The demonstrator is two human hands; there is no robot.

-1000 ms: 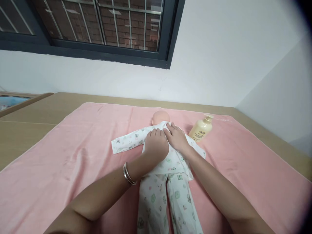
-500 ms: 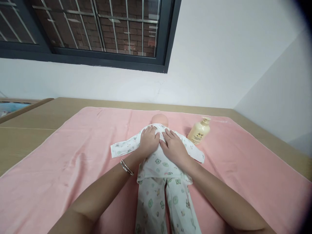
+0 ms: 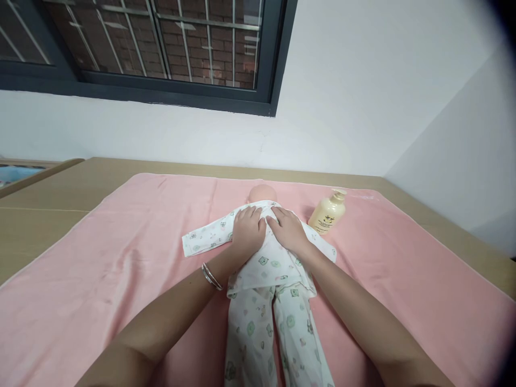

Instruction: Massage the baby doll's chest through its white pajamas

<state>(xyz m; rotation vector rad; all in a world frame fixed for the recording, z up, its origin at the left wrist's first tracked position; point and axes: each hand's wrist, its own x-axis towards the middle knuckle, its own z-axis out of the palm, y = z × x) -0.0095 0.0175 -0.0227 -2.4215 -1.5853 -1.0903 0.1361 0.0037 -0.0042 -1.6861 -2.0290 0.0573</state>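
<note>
A baby doll (image 3: 263, 193) lies stretched out on a pink sheet (image 3: 153, 215), its bald head pointing away from me. It wears a white printed top (image 3: 266, 266) and matching trousers (image 3: 252, 333), with the sleeves spread to both sides. My left hand (image 3: 248, 230) rests flat on the left side of the top's chest area, fingers extended. Beside it, my right hand (image 3: 288, 230) lies flat on the right side, thumb close to the other thumb. Neither hand grips the cloth. Silver bangles (image 3: 212, 276) circle my left wrist. The doll's face is not visible.
A cream pump bottle (image 3: 328, 214) stands on the sheet to the right of the doll. Wooden surface (image 3: 56, 199) borders the sheet. Behind it rise a white wall (image 3: 330, 107) and a dark-framed, barred window (image 3: 173, 97). Something blue (image 3: 18, 173) shows at the far left.
My right hand has slid slightly up and inward on the top, its fingers drawing a little together. The left hand stays nearly in place. The whole view has shifted slightly.
</note>
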